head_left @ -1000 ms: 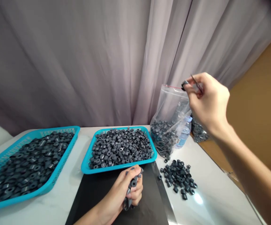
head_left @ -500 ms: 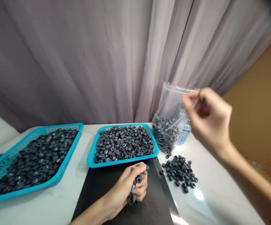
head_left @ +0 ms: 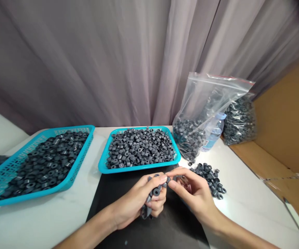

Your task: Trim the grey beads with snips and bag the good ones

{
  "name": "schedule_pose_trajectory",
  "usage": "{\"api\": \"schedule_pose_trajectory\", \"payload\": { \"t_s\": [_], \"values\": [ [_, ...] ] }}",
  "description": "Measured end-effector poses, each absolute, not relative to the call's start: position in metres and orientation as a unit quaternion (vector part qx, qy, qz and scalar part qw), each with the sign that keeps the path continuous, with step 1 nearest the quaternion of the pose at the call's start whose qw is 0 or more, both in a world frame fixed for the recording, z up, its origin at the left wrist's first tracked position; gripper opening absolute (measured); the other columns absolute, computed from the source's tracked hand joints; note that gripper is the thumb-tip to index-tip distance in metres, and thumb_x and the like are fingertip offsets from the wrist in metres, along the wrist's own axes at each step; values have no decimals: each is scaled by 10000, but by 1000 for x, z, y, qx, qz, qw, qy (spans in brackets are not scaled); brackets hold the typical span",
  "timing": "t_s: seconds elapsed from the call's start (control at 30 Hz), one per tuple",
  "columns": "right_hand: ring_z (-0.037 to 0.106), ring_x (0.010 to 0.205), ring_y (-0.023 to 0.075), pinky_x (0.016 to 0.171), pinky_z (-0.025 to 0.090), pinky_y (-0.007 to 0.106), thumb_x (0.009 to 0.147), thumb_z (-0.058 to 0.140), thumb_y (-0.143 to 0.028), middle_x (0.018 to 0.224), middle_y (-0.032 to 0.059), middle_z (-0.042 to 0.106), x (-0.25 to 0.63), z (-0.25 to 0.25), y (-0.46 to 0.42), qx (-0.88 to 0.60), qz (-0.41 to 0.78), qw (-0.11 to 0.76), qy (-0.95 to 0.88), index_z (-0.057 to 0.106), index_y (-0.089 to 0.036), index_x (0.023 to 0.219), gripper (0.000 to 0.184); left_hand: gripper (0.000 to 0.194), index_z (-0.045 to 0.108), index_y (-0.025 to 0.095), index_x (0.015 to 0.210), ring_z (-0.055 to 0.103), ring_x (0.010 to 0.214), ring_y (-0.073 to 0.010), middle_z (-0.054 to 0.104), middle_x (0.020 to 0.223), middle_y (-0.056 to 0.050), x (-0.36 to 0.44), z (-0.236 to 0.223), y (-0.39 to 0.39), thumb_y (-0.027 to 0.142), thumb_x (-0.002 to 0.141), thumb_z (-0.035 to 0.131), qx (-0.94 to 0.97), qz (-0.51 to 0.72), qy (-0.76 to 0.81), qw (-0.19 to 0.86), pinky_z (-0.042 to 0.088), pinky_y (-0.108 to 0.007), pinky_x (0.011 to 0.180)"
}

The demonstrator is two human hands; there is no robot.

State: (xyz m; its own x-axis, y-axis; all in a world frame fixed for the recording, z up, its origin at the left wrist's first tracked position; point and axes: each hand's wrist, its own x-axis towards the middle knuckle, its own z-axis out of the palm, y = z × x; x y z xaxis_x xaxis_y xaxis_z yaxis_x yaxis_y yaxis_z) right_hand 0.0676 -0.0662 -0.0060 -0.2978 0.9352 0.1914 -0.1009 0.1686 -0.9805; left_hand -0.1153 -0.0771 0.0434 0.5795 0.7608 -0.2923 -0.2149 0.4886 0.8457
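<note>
My left hand (head_left: 149, 193), closed over the black mat, grips a handful of small dark grey plastic rings (head_left: 156, 191) with holes through them. Some poke out between thumb and fingers. Against its thumb tip, my right hand (head_left: 191, 188) pinches one grey ring (head_left: 167, 180) between thumb and forefinger. Something clear and shiny shows inside the right palm; I cannot make out what it is. Just beyond the hands stands a blue basket (head_left: 139, 168) heaped with the same rings. A loose pile of rings (head_left: 213, 180) lies on the table past my right hand.
A second blue basket (head_left: 69, 180) of grey pieces sits at the left. An open zip bag (head_left: 191, 135), partly filled with rings, stands at the back right beside a water bottle (head_left: 215, 131). Behind is another full bag (head_left: 240, 121), near a cardboard box (head_left: 286, 121).
My right hand has come down and left from in front of the zip bag to meet my left hand, which keeps its handful. The view has shifted slightly.
</note>
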Motion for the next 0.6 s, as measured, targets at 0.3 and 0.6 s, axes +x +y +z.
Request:
{"api": "schedule_pose_trajectory", "payload": {
  "t_s": [0.3,0.6],
  "values": [
    [290,413,4,392,193,201,842,737,-432,724,19,638,73,7,-60,-357,638,455,-507,776,-184,962,279,484,356,214,609,198,432,-81,235,463,97,-115,45,-77,491,1006,339,405,264,310,818,214,-257,505],
    [229,389,-12,372,135,202,848,729,-435,728,33,666,75,21,-65,-326,692,422,-487,762,-149,842,288,402,458,197,677,188,405,-66,287,472,107,-112,54,-82,463,978,450,369,294,309,826,246,-223,461]
  ]
}}
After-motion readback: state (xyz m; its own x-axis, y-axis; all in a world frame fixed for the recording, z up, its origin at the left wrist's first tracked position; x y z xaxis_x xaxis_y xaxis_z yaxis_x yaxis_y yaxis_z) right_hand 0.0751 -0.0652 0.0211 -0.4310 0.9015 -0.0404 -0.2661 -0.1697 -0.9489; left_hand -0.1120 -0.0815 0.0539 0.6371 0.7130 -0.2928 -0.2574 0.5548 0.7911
